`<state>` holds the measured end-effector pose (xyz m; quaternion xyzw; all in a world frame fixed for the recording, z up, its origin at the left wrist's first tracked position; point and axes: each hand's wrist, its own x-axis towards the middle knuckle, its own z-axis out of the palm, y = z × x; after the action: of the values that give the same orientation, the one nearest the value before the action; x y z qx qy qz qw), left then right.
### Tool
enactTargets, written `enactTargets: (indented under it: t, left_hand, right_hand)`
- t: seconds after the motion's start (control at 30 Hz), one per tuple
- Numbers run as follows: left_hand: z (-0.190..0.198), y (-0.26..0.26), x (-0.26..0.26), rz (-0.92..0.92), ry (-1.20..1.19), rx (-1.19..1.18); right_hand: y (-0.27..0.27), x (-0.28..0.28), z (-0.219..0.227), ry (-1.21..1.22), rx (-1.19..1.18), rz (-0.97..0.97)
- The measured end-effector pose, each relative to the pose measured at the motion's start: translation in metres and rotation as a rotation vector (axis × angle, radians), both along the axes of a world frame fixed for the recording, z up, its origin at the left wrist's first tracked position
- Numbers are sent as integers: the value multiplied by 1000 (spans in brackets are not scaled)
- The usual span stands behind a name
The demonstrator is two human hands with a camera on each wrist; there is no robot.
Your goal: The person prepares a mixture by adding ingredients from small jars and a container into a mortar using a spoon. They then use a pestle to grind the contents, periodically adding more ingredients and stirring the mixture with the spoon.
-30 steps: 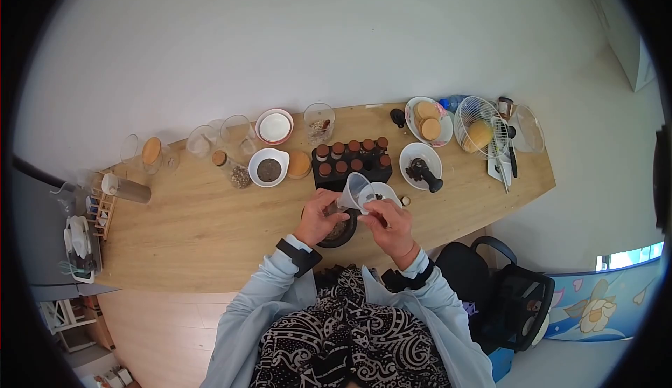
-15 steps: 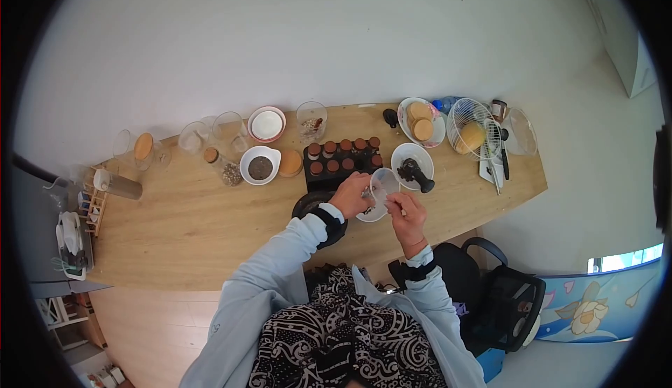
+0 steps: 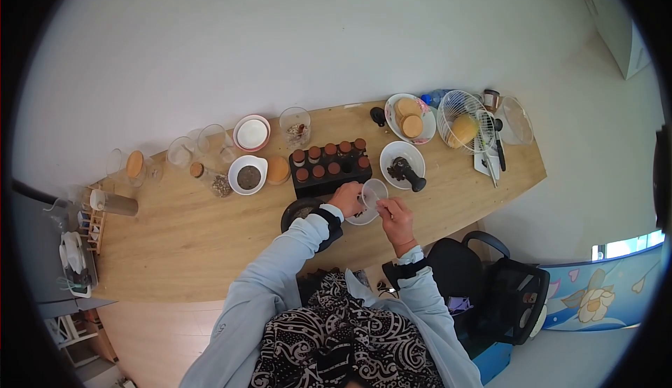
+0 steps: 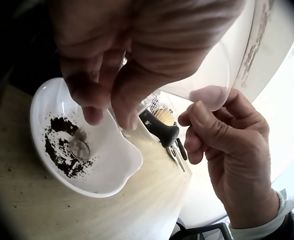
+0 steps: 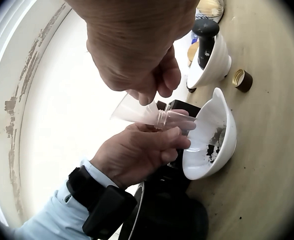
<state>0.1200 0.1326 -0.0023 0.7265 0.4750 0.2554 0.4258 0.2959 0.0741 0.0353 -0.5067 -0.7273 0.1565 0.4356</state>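
Observation:
Over the small white bowl point(image 3: 362, 220), my left hand point(image 3: 346, 199) holds a small clear glass vial point(image 5: 179, 120) between thumb and fingers. A clear plastic funnel point(image 3: 374, 192) sits with its stem at the vial's mouth. My right hand point(image 3: 397, 221) pinches the funnel's rim from the right side. Dark powder point(image 4: 62, 150) is scattered over the bottom of the white bowl in the left wrist view. Left of it stands a black mortar point(image 3: 287, 223), partly covered by my left wrist. Behind is a black rack point(image 3: 308, 186) of cork-topped vials.
A white bowl point(image 3: 387, 151) holding a black pestle point(image 3: 414, 180) stands to the right, near a small brown cap point(image 5: 242, 80). Farther right are a wire basket point(image 3: 483, 108) and a knife point(image 3: 500, 151). Jars and a bowl of dark grains point(image 3: 248, 177) stand left.
Both hands have moved right with the funnel and vial, from over the black mortar to over the small white bowl. The funnel's wide mouth now faces upward more.

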Motion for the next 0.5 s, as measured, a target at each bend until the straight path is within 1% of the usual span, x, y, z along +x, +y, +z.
enactTargets:
  t: [0.07,0.17,0.2,0.27,0.37,0.5]
  left_hand:
    - [4,-1,-3,-6,4,-33]
    - [-4,0,0,17,11,-11]
    - [-8,1,1,18,10,-12]
    - [-7,4,3,-51,-1,5]
    - [-4,3,2,-40,-7,61]
    - [-1,3,-2,-60,-29,26]
  right_hand:
    - [0,0,8,-67,40,19]
    - [-1,1,14,-126,1,58]
    - [-1,2,14,-127,1,59]
    - [0,3,14,-148,-16,78]
    - [0,2,14,-125,-24,62]
    - [-1,1,16,-114,-38,60]
